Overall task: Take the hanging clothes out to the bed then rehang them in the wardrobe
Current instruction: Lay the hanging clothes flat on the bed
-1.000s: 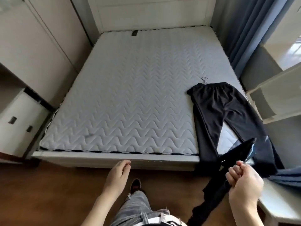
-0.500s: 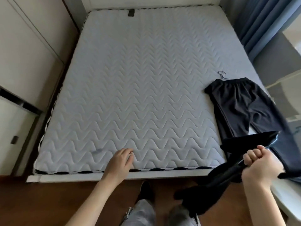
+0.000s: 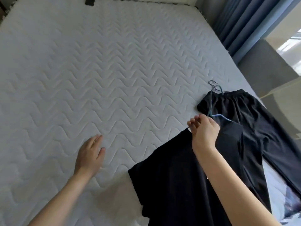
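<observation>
A bare quilted white mattress [image 3: 97,79] fills the view. Black trousers [image 3: 254,121] lie flat along its right side, with a wire hanger hook [image 3: 215,86] poking out at their waistband. A second black garment [image 3: 175,181] on a blue hanger [image 3: 218,115] lies on the mattress, overlapping the trousers' left edge. My right hand [image 3: 203,132] pinches this blue hanger at its neck, fingers curled around it. My left hand [image 3: 90,154] hovers flat over the mattress to the left, fingers spread, holding nothing.
Blue curtains [image 3: 244,22] hang at the far right beside a grey wall panel [image 3: 267,66] and a bright window ledge. A dark tag [image 3: 89,1] sits at the mattress head. A patterned cloth [image 3: 280,198] shows at the lower right.
I have leaned in over the bed. My right hand carried the black garment from the bed's foot up onto the mattress beside the trousers. My left hand moved forward over the mattress.
</observation>
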The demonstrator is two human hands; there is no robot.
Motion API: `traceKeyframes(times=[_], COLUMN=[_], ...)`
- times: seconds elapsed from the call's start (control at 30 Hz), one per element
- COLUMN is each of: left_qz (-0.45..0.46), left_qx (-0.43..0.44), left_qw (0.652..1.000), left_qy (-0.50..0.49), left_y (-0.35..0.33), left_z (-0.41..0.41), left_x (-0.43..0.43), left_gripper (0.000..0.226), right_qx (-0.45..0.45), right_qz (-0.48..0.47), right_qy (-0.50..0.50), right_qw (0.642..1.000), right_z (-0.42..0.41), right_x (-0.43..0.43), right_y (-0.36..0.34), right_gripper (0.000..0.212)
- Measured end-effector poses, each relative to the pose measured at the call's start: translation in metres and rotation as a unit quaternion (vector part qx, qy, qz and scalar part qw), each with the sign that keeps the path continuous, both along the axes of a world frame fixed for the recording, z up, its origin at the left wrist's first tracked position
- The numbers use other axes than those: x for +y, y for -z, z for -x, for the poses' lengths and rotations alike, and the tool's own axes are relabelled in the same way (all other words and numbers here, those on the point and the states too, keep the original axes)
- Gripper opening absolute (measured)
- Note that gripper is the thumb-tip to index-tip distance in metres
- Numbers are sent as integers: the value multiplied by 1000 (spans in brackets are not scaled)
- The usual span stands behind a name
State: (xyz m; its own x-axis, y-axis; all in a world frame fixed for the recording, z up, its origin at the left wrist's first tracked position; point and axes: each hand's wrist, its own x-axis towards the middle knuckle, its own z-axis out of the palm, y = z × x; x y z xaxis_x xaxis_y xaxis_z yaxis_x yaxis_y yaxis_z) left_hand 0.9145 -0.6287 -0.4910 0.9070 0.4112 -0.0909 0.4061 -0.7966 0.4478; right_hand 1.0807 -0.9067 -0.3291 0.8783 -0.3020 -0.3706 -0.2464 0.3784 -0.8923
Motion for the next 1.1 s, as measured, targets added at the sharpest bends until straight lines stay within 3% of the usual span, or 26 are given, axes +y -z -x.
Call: traceKeyframes(times=[0.23,0.33,0.53,0.73,0.87,0.97,1.03,1.1], left_qz=[-91,-108,-180,-221,-232,-225,-214,-208], left_qx=[21,-54,-120,-114,-134,-128,-127,-132], left_qw=[994,990,971,962,958,961,964,965], left_qy=[-47,-67,-97,-113,-105,-101,-94,-92], left_y=[130,146,156,164,162,161,161,161], left_z=[-73,-70,-73,-73,-73,-73,-73,-73], left_x=[10,12,9,9,10,9,10,10], left_gripper=[59,57,52,49,47,46,48,50], right_qx=[29,45,79,145,163,130,112,120], right_qz=[58,78,125,178,358,503,548,552], right_qy=[-89,-97,-97,-104,-182,-267,-315,-336], right_qw=[994,991,984,968,901,812,767,753], right_z=[-118,-159,-227,-264,-269,-271,-273,-271], right_x=[48,67,108,124,123,123,122,119], right_y=[125,159,195,233,249,244,238,231], right_gripper=[21,19,24,29,24,26,33,34])
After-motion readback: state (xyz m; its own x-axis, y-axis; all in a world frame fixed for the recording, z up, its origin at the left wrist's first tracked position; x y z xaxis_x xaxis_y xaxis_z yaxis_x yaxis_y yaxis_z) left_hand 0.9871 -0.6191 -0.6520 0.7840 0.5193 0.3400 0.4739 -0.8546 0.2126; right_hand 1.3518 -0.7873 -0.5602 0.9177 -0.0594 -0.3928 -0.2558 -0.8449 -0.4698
